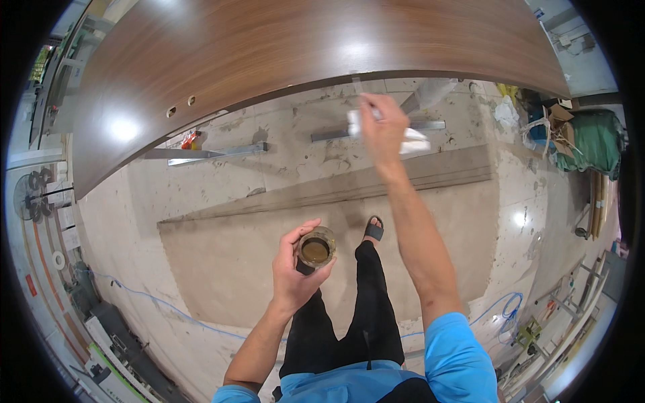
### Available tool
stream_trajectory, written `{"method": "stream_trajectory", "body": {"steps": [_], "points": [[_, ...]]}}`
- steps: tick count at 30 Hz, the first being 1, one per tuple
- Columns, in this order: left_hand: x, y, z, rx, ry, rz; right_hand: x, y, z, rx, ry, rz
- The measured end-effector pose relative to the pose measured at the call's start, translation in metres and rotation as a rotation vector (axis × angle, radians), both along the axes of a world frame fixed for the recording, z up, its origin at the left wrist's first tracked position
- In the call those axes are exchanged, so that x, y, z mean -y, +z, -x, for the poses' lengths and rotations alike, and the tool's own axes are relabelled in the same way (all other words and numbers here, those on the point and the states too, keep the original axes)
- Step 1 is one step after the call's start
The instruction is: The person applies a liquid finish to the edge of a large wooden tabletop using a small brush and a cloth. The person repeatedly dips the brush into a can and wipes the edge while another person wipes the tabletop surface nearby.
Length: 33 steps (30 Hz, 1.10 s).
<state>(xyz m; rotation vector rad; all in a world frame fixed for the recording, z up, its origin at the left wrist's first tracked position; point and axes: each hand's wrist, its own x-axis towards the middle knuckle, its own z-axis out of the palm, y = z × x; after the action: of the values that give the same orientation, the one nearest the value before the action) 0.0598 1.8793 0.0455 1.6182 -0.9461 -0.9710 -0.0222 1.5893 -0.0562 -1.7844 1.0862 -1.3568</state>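
My left hand [290, 272] is wrapped round a small clear jar [326, 235] that has brown liquid in the bottom. It holds the jar upright in front of my legs. My right hand [384, 131] reaches forward, closed on a crumpled white cloth [415, 141] or tissue. A thin pale tool [357, 84] sticks out past its fingers toward the near edge of a large brown wood-grain panel [302, 43]. Blur hides the kind of tool, and I cannot tell whether its tip touches the edge. Two holes show near the panel's left part.
Metal legs [222, 153] stand under the panel. A brown mat [235, 269] with a folded far edge lies under my feet. A blue hose [168, 305] crosses the floor. At right are a green sack [594, 141] and a cardboard box [562, 127]; a black fan [30, 195] is at left.
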Motion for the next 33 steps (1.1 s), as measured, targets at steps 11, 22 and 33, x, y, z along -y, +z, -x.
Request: {"method": "stream_trajectory", "body": {"steps": [11, 22, 33], "points": [[-0.021, -0.006, -0.03, -0.002, 0.056, 0.052, -0.003, -0.001, -0.011, 0.017, -0.228, -0.061], [-0.052, -0.007, -0.06, -0.018, 0.137, 0.012, -0.061, 0.014, -0.096, 0.049, -0.051, -0.076], [-0.07, -0.005, -0.079, -0.032, 0.181, 0.011, -0.069, 0.025, -0.105, 0.019, 0.049, -0.122]]}}
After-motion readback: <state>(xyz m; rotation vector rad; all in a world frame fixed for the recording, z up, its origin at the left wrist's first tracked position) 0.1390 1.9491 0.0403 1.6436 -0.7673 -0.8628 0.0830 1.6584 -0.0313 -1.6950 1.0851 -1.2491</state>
